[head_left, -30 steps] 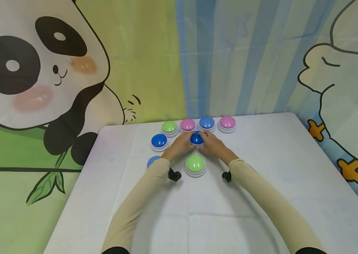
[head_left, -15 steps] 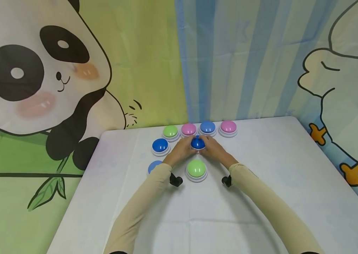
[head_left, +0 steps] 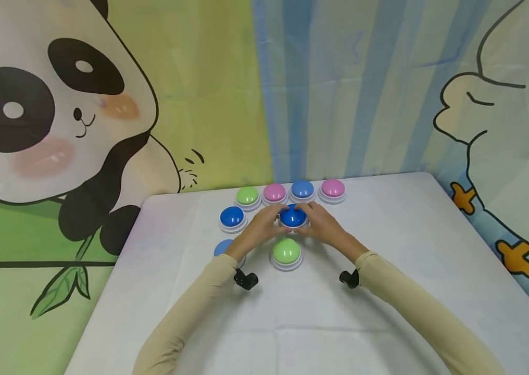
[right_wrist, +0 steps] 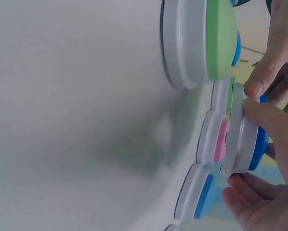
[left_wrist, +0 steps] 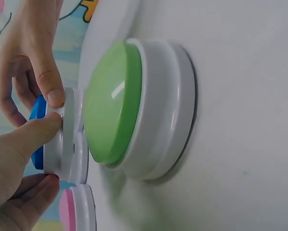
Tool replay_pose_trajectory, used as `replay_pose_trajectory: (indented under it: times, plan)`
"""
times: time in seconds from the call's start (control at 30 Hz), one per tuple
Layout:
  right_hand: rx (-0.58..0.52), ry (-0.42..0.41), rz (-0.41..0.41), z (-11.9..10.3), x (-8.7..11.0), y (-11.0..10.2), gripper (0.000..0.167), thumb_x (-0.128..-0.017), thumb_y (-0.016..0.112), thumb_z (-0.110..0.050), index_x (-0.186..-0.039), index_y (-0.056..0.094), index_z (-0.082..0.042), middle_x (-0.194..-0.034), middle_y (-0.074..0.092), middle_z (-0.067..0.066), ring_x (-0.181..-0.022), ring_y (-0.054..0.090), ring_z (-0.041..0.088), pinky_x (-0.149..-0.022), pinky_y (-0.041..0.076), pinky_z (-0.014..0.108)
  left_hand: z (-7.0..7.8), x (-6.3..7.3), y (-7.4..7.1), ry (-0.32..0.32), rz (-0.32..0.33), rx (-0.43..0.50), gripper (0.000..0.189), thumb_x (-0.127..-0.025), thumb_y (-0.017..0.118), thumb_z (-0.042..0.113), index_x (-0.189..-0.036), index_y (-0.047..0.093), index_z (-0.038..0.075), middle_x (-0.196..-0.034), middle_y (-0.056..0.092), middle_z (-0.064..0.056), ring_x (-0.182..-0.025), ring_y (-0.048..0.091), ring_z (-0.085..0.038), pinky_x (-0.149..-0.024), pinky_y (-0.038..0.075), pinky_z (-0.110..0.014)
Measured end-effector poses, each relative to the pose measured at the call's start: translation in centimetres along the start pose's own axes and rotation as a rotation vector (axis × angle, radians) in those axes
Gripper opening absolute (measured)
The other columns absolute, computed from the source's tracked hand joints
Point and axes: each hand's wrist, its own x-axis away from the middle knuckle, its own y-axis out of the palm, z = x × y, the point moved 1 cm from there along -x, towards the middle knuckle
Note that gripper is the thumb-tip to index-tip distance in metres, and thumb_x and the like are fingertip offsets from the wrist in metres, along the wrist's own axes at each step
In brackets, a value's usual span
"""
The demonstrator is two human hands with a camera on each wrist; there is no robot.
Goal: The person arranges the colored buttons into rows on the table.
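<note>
A push button with a dark blue dome and white round base (head_left: 292, 217) is held between both hands. My left hand (head_left: 260, 230) grips its left side, thumb on the near face of the base. From the right, my right hand (head_left: 324, 227) grips the same base, its thumb close to the other thumb. In the right wrist view the underside of the blue button (right_wrist: 244, 139) shows, raised off the white table. Just in front of the hands stands a green button (head_left: 286, 251), also large in the left wrist view.
Behind the hands is a row of green (head_left: 247, 196), pink (head_left: 274, 193), light blue (head_left: 302, 189) and pink (head_left: 332, 189) buttons. On the left stand a dark blue button (head_left: 232, 217) and a light blue button (head_left: 223, 247) partly hidden by the left arm. A printed curtain (head_left: 217, 94) hangs behind the table.
The blue button has come up a little and slightly right and nearer, with both hands on it. The forearms have spread a bit outward. The head view has shifted slightly.
</note>
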Motion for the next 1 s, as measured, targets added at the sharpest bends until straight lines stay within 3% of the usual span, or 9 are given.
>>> replay_pose_trajectory:
  times: [0.1,0.23,0.6,0.83,1.0]
  plan:
    - [0.019,-0.032,0.019,-0.6,0.7,0.1,0.061,-0.081,0.079,-0.030,-0.131,0.051,-0.008,-0.126,0.056,0.020,-0.114,0.056,0.034,-0.096,0.053,0.048,0.3,0.9,-0.1,0.005,-0.011,-0.016,0.059,-0.085,0.075,0.029,-0.136,0.051,0.013,-0.130,0.061,-0.006,-0.111,0.061,-0.019,-0.095,0.053,-0.033]
    - [0.026,-0.048,0.034,-0.5,1.2,0.1,0.060,-0.081,0.079,-0.029,-0.130,0.052,-0.008,-0.121,0.058,0.020,-0.111,0.057,0.032,-0.095,0.053,0.046,0.7,1.0,0.2,0.021,0.007,-0.045,0.060,-0.084,0.077,0.029,-0.135,0.052,0.013,-0.129,0.062,-0.005,-0.109,0.061,-0.018,-0.094,0.053,-0.031]
    - [-0.013,0.040,0.036,2.3,3.5,-2.4,0.061,-0.078,0.081,-0.024,-0.129,0.053,-0.004,-0.124,0.056,0.021,-0.115,0.055,0.035,-0.099,0.050,0.052,3.6,-1.9,2.4,0.146,0.017,-0.131,0.059,-0.084,0.076,0.032,-0.134,0.053,0.009,-0.128,0.064,-0.007,-0.113,0.062,-0.020,-0.098,0.051,-0.031]
    - [-0.019,0.036,0.035,3.1,4.2,-3.4,0.062,-0.079,0.081,-0.023,-0.130,0.051,-0.003,-0.129,0.053,0.022,-0.120,0.053,0.038,-0.101,0.048,0.054,4.8,-3.2,3.1,0.155,0.000,-0.155,0.059,-0.083,0.076,0.033,-0.133,0.053,0.010,-0.130,0.063,-0.004,-0.117,0.061,-0.017,-0.102,0.049,-0.028]
    - [0.007,0.049,0.037,3.0,5.3,-4.1,0.062,-0.078,0.081,-0.022,-0.129,0.051,-0.002,-0.125,0.055,0.023,-0.115,0.055,0.038,-0.097,0.051,0.053,5.7,-3.0,3.5,0.153,-0.020,-0.144,0.059,-0.082,0.077,0.035,-0.131,0.053,0.012,-0.126,0.064,-0.003,-0.114,0.061,-0.016,-0.100,0.049,-0.027]
